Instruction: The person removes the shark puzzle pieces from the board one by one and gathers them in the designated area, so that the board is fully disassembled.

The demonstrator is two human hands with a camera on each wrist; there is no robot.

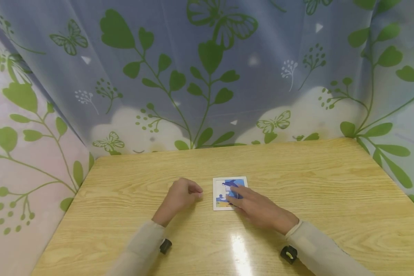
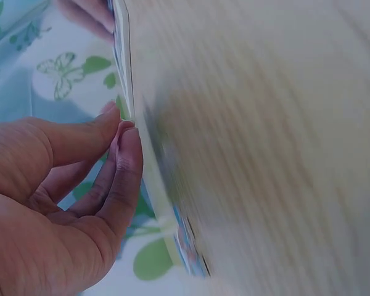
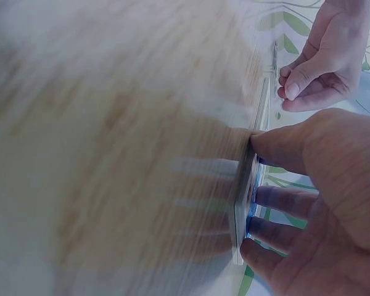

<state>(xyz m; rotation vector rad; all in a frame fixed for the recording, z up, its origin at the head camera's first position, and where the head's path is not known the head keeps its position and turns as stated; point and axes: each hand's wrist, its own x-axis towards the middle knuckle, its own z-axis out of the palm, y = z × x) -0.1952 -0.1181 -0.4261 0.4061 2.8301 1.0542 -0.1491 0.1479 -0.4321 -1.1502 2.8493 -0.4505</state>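
A small square picture puzzle (image 1: 219, 183) lies flat on the table, with a white border and blue and sandy-yellow sea artwork. A pale, pictureless patch shows at its upper left. My right hand (image 1: 258, 207) rests over the puzzle's right side, its spread fingertips touching the picture and hiding part of it. In the right wrist view the thumb (image 3: 280, 145) lies at the board's edge and the other fingers (image 3: 277, 203) reach onto its face. Just left of the puzzle is my left hand (image 1: 183, 197), fingers loosely bent, with thumb and fingertips close together and nothing visible between them.
The light wood-grain table (image 1: 134, 172) carries a bright glare patch near its front. Fabric (image 1: 179, 107) printed with leaves and butterflies hangs along the back and both sides. A dark wrist device (image 1: 165, 246) sits on the left sleeve, another (image 1: 289, 254) on the right.
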